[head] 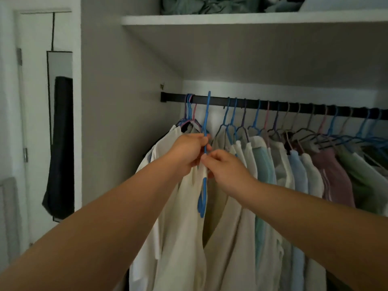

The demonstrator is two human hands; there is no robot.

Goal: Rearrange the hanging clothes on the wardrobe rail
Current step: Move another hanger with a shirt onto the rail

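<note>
A blue hanger (205, 143) is held near the centre of the frame, its hook raised at the black rail (273, 105) and its body turned edge-on, hanging down in front of a cream garment (189, 217). Its neck is gripped by the left hand (189, 150), fingers curled round it. Just below and to the right, the right hand (224, 171) is seen with fingers pinched at the cream cloth beside the hanger; what exactly is pinched cannot be told. Along the rail, from centre to right edge, further clothes (294, 175) in cream, pale blue, mauve and green are hung on coloured hangers. A white shelf (231, 18) with bundled fabric is seen at the top. At the left, a dark garment (60, 143) hangs on a door.
</note>
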